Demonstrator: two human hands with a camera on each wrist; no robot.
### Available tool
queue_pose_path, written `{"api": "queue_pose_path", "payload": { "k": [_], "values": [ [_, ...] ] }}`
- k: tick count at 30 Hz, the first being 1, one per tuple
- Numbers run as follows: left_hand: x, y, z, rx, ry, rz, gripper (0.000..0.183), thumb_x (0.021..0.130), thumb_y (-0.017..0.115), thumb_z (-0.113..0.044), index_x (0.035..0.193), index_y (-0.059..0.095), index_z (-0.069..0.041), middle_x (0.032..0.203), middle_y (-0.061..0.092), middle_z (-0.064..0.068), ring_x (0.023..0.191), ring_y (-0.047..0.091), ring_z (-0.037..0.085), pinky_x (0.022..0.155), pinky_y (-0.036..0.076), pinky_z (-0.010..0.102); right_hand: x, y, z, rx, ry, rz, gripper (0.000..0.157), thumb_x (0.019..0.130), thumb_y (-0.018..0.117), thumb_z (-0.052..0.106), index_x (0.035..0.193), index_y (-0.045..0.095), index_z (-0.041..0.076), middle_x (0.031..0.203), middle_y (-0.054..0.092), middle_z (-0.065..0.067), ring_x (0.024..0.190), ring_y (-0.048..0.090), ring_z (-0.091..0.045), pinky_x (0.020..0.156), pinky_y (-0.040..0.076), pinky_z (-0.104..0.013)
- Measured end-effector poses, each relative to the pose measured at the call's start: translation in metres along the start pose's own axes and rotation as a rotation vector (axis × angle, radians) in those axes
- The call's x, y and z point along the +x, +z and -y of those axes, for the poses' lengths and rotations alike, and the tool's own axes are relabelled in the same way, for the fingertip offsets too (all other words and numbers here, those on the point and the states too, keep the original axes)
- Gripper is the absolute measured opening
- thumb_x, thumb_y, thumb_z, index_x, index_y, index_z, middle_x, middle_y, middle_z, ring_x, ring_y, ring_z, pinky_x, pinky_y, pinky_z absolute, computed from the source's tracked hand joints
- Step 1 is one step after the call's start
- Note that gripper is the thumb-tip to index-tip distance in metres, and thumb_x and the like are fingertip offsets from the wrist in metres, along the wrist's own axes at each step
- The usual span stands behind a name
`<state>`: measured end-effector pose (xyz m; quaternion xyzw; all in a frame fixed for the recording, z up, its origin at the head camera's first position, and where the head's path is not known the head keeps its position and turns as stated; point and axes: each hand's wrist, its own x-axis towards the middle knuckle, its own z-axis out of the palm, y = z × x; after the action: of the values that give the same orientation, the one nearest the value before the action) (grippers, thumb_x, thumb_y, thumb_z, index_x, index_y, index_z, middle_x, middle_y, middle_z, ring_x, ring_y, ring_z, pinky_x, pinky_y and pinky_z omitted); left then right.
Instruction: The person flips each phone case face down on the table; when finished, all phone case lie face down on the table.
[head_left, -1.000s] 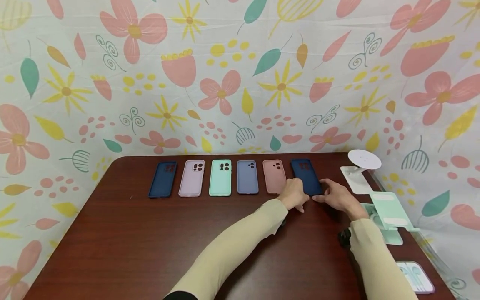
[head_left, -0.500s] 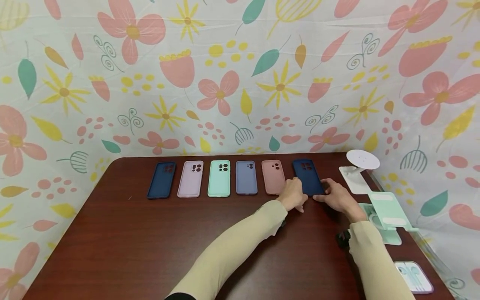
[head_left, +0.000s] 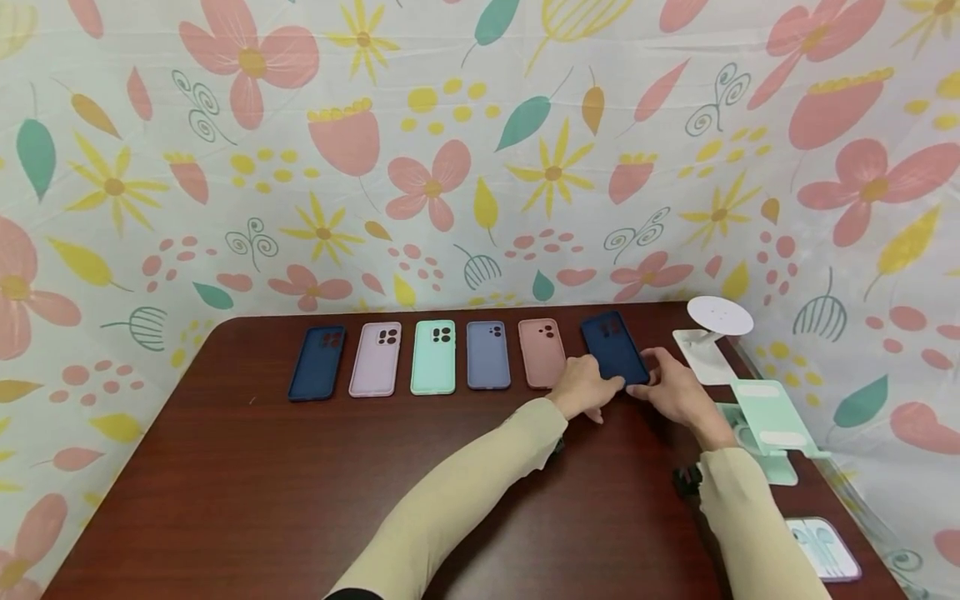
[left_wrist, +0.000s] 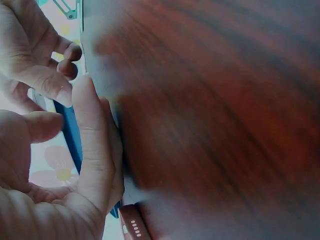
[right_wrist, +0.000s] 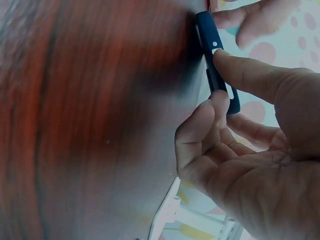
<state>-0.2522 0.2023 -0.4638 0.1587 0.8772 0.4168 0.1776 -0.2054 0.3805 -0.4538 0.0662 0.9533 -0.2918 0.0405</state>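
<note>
In the head view my right hand (head_left: 673,387) pinches the lower right corner of a dark blue phone case (head_left: 615,346). The right wrist view gives that phone case (right_wrist: 215,55) edge-on, with the right thumb and curled fingers on its near end. My left hand (head_left: 585,387) is at the lower left corner of the case. Its index finger lies straight along the edge in the left wrist view, thumb spread apart from it; contact there is partly hidden. Left of the hands stands a pink phone case (head_left: 542,354), close to the left hand.
Further left lie blue-grey (head_left: 487,357), mint (head_left: 433,358), lilac (head_left: 375,360) and navy (head_left: 317,364) phone cases in a row. To the right stand a white stand (head_left: 705,354) and a mint stand (head_left: 768,425), with an earphone box (head_left: 823,548) nearer.
The dark blue phone case has shifted slightly upward in the head view and turned a little, with both hands staying at its lower end. The head view has drifted slightly.
</note>
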Motion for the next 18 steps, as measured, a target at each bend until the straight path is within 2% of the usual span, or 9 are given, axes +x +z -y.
{"api": "queue_pose_path", "payload": {
  "k": [4, 8, 12, 15, 18],
  "values": [
    [-0.002, 0.001, -0.003, -0.047, -0.017, -0.031, 0.067, 0.106, 0.065, -0.058, 0.06, 0.056, -0.009, 0.047, 0.053, 0.003, 0.045, 0.071, 0.022, 0.051, 0.057, 0.024, -0.004, 0.0, 0.006, 0.008, -0.055, -0.049, 0.071, 0.099, 0.078, 0.014, 0.153, 0.04, -0.01, 0.094, 0.067, -0.018, 0.081, 0.062, -0.025, 0.075, 0.05, -0.035],
    [0.005, 0.003, -0.004, -0.098, -0.049, -0.03, 0.073, 0.102, 0.065, -0.068, 0.06, 0.057, -0.009, 0.048, 0.049, 0.003, 0.041, 0.068, 0.022, 0.047, 0.059, 0.03, -0.007, 0.003, 0.012, 0.016, -0.112, -0.1, 0.069, 0.097, 0.079, 0.011, 0.153, 0.041, -0.007, 0.092, 0.066, -0.016, 0.078, 0.06, -0.022, 0.073, 0.047, -0.033],
    [0.01, 0.003, -0.004, -0.13, -0.08, -0.013, 0.071, 0.099, 0.068, -0.071, 0.067, 0.061, -0.008, 0.051, 0.052, 0.005, 0.036, 0.062, 0.02, 0.044, 0.059, 0.032, -0.011, 0.005, 0.016, 0.028, -0.153, -0.115, 0.069, 0.098, 0.078, 0.01, 0.155, 0.041, -0.002, 0.094, 0.065, -0.015, 0.078, 0.058, -0.021, 0.073, 0.046, -0.034],
    [0.009, 0.0, -0.004, -0.164, -0.095, 0.005, 0.07, 0.099, 0.069, -0.069, 0.071, 0.063, -0.006, 0.053, 0.053, 0.006, 0.035, 0.06, 0.018, 0.048, 0.063, 0.035, -0.012, 0.005, 0.016, 0.038, -0.169, -0.107, 0.069, 0.099, 0.078, 0.01, 0.156, 0.041, -0.001, 0.094, 0.066, -0.015, 0.078, 0.058, -0.02, 0.072, 0.046, -0.034],
    [0.006, -0.003, -0.004, -0.268, -0.115, 0.033, 0.065, 0.099, 0.072, -0.063, 0.078, 0.067, -0.002, 0.056, 0.054, 0.007, 0.039, 0.06, 0.018, 0.055, 0.066, 0.039, -0.011, 0.005, 0.014, 0.051, -0.171, -0.088, 0.07, 0.099, 0.078, 0.012, 0.157, 0.041, -0.003, 0.094, 0.067, -0.015, 0.077, 0.058, -0.018, 0.071, 0.047, -0.033]
  ]
}}
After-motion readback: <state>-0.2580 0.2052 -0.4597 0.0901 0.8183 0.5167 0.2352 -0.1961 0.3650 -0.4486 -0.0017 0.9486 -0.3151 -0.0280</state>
